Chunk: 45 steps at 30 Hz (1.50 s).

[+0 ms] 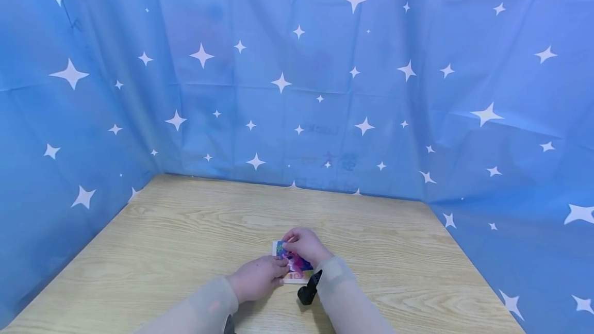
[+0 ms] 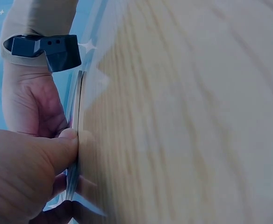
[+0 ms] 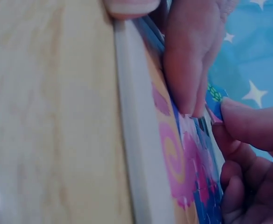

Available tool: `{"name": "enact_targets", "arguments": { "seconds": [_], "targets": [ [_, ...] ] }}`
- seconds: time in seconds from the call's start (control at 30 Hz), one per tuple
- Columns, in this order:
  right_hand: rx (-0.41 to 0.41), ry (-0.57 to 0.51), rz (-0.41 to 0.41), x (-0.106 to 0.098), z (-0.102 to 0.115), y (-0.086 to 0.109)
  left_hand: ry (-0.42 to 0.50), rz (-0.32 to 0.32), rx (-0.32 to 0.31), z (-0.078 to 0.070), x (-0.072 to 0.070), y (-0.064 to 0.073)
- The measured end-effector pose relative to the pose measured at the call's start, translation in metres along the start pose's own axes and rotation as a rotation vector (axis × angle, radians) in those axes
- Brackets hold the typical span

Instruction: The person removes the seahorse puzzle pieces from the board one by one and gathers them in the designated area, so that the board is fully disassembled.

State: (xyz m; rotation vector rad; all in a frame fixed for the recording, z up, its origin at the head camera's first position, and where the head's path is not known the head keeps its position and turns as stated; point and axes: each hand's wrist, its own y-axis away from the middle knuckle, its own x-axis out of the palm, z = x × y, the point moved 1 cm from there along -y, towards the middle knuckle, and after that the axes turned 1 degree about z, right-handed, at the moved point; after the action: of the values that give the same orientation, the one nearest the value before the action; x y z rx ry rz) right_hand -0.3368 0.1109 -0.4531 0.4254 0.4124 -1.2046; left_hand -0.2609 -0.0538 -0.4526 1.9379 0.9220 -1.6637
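A small jigsaw puzzle (image 1: 298,268) with a pink, blue and orange picture and a white border lies flat on the table. My left hand (image 1: 260,275) rests at its near left side. In the right wrist view, straight left fingers (image 3: 189,74) press on the picture while the thumb lies along the board's edge. Over the far part, my right hand (image 1: 306,245) pinches a blue puzzle piece (image 3: 215,96) with green leaf marks between thumb and index finger. The piece is tilted up from the picture. Part of the puzzle is hidden under both hands.
The light wooden table (image 1: 195,220) spreads around the puzzle on every side. A blue curtain (image 1: 223,117) with white stars hangs along its back, left and right edges. A black wrist camera (image 1: 308,291) is strapped at my right wrist, close beside the puzzle.
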Motion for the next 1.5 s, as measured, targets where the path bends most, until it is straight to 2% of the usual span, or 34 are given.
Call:
{"name": "enact_targets", "arguments": {
  "seconds": [0.23, 0.37, 0.6, 1.03, 1.3, 1.5],
  "targets": [
    [-0.001, -0.143, 0.033, -0.009, -0.004, -0.001, 0.022, 0.003, -0.017, 0.0, 0.001, 0.001],
    [-0.01, -0.159, 0.042, -0.016, -0.007, -0.003, 0.027, 0.003, -0.02, 0.0, 0.001, 0.0],
    [0.003, -0.057, -0.006, -0.037, -0.014, -0.002, 0.043, 0.022, -0.046, 0.0, 0.002, 0.0],
    [0.102, -0.023, -0.113, -0.087, -0.046, 0.007, 0.046, 0.023, -0.067, -0.002, 0.0, 0.002],
    [0.134, -0.015, -0.132, -0.112, -0.059, 0.017, 0.036, 0.026, -0.063, -0.004, -0.001, 0.003],
    [0.108, -0.006, -0.124, -0.124, -0.064, 0.024, 0.031, 0.022, -0.06, -0.004, -0.002, 0.003]
  ]
}}
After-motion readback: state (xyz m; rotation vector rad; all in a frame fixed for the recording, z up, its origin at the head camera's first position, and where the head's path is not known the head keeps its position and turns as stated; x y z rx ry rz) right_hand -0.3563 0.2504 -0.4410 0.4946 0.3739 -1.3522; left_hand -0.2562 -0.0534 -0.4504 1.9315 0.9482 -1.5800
